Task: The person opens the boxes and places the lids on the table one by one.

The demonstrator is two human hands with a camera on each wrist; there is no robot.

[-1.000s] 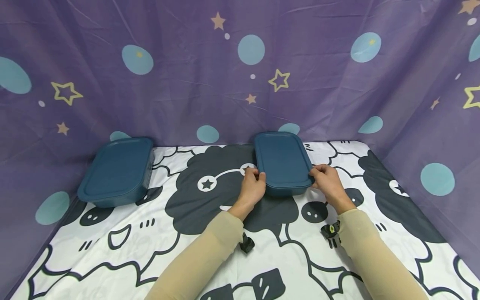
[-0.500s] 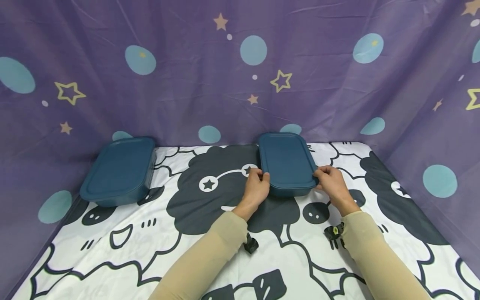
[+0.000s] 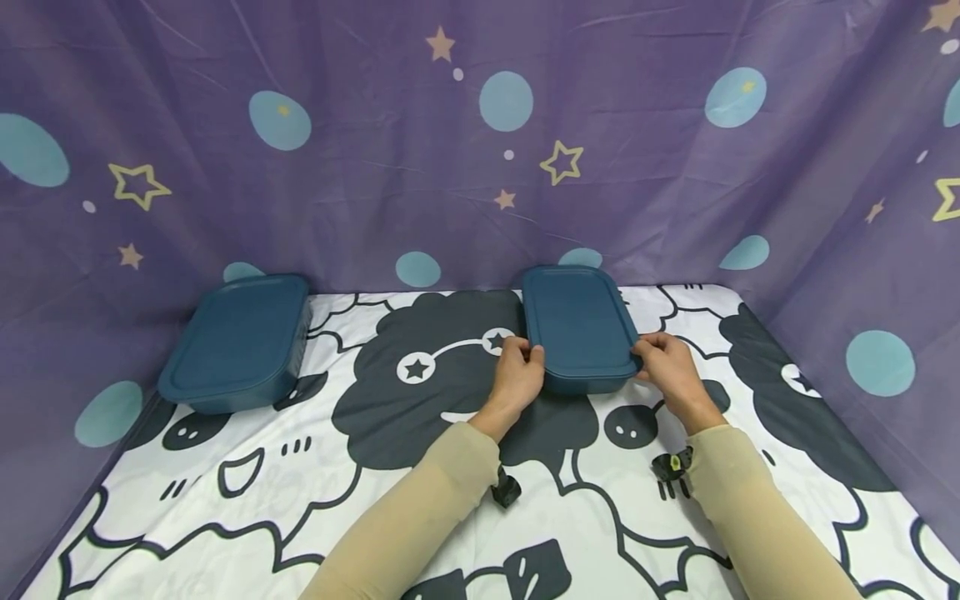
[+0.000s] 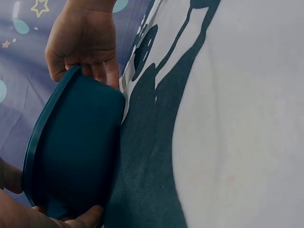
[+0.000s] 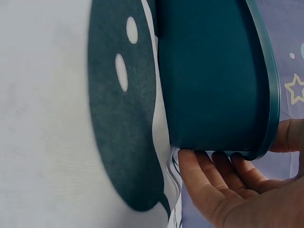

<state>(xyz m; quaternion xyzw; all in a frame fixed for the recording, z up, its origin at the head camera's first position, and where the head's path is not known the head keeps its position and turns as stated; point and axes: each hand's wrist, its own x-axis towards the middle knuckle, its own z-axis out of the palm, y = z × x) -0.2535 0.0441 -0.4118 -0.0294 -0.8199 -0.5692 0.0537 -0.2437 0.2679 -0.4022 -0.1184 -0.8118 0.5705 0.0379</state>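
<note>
Currently, both hands hold one dark-blue lidded container [image 3: 581,321], lid up, at the back of the printed cloth [image 3: 300,500], right of centre and close to the purple curtain [image 3: 360,125]. The left hand [image 3: 512,375] grips its left side near the front corner, thumb at the rim and the other fingers clamped along the wall. Opposite, the right hand [image 3: 671,371] pinches the right side near the front corner; in the right wrist view its fingers press the wall below the rim, tips close together, while its thumb lies at the lid's edge. A second dark-blue lidded container [image 3: 240,333] stands well apart at the cloth's back left corner, beside the curtain. Beige sleeves [image 3: 420,504] cover both forearms, and a small black device [image 3: 506,489] shows under the left wrist, another [image 3: 670,465] beside the right.
</note>
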